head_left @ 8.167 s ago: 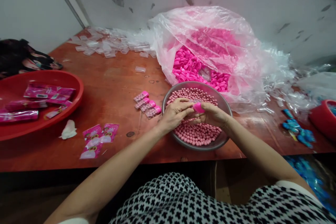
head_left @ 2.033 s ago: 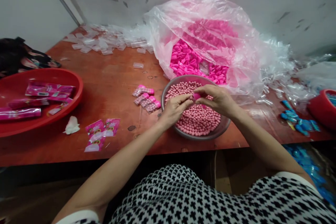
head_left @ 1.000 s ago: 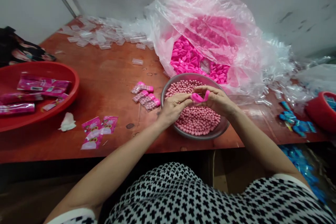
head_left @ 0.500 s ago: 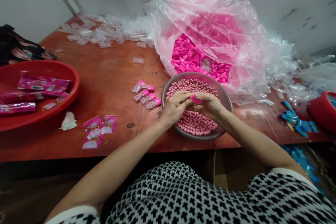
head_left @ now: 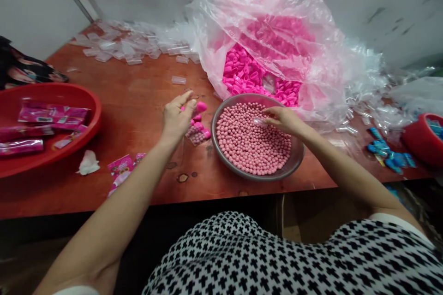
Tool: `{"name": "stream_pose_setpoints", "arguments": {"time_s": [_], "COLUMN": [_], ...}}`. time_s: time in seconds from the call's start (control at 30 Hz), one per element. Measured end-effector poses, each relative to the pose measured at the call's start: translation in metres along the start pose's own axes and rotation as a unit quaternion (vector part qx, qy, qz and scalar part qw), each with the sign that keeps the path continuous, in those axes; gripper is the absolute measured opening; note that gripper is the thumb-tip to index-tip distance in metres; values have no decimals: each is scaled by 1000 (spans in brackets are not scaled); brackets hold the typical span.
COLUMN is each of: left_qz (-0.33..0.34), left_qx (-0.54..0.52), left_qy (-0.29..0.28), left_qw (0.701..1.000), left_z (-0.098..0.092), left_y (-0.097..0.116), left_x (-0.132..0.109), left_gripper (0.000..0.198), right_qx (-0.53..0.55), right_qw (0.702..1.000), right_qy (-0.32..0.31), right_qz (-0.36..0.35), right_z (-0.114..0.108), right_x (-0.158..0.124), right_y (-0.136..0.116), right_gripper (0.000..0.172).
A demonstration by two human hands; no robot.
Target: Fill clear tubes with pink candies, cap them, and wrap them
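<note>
My left hand hovers with fingers stretched out over a small pile of filled, pink-capped tubes left of the bowl; one capped tube lies just beside its fingertips. Over the far side of the metal bowl, my right hand pinches a small clear tube. Small pink candy balls fill the bowl. Behind the bowl, a big clear plastic bag lies open, full of bright pink caps.
A red basin with pink sachets stands at the left. Pink sachets and a white tissue lie near the table's front edge. Several empty clear tubes are heaped at the back left. Blue caps and a red tub sit at the right.
My hands were together over the bowl pressing a pink cap on a tube. Now the left hand has swung left to the pile of tubes and opened; the right holds a clear tube.
</note>
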State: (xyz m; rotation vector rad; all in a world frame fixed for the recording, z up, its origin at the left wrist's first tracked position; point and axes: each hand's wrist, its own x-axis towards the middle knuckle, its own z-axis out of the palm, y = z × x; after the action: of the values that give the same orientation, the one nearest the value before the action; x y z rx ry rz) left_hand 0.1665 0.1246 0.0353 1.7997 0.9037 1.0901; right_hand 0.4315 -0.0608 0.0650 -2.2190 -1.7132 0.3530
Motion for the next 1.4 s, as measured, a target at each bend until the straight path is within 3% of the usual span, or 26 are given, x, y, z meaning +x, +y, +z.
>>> {"name": "stream_pose_setpoints", "arguments": {"time_s": [0.07,0.17,0.23,0.3,0.33,0.43,0.5,0.6,0.67,0.77,0.87,0.97,1.07,1.17,1.27,1.33,1.4], "left_qz": [22,69,97,104,98,69,61,67,79,111,179,243,223,133,39,9,14], "left_qx": [29,26,20,19,21,-1,-42,-101,-121,-108,-64,-48,-58,-62,-95,-111,-93], "left_qy": [-13,-66,-113,-160,-182,-226,-223,-205,-217,-234,-251,-281,-249,-191,-154,-141,-132], "left_qw": [999,995,989,981,978,972,972,971,965,960,949,927,941,971,983,984,987], "left_z": [3,17,29,41,47,66,75,81,79,73,68,66,63,60,60,61,62], "left_y": [-2,21,42,57,62,67,67,68,68,67,65,62,56,46,38,35,34], "left_x": [-6,-27,-40,-48,-50,-57,-62,-67,-69,-67,-64,-61,-60,-56,-52,-50,-49], "left_gripper": [35,30,28,25,24,23,26,23,19,16,18,24,30,33,31,33,34], "right_qx": [-112,-171,-112,54,168,476,582,625,614,567,487,431,352,92,-161,-183,-100], "right_qw": [993,982,991,998,985,879,812,777,785,822,862,872,914,990,981,972,980], "right_qy": [-34,-79,-68,-43,-34,-16,13,45,40,-7,-131,-233,-203,-95,-62,-92,-111], "right_qz": [-22,-34,-22,-8,-1,18,37,65,72,61,47,28,-12,-58,-87,-118,-133], "right_z": [11,19,18,13,11,10,12,16,14,2,-14,-24,-21,-9,12,29,44], "right_x": [4,11,12,9,6,-7,-17,-29,-33,-38,-41,-39,-29,-11,9,21,28], "right_y": [1,2,3,0,-3,-25,-42,-56,-55,-44,-38,-40,-38,-27,-22,-25,-30], "right_gripper": [42,39,40,52,58,61,55,54,54,50,38,35,34,14,16,19,17]}}
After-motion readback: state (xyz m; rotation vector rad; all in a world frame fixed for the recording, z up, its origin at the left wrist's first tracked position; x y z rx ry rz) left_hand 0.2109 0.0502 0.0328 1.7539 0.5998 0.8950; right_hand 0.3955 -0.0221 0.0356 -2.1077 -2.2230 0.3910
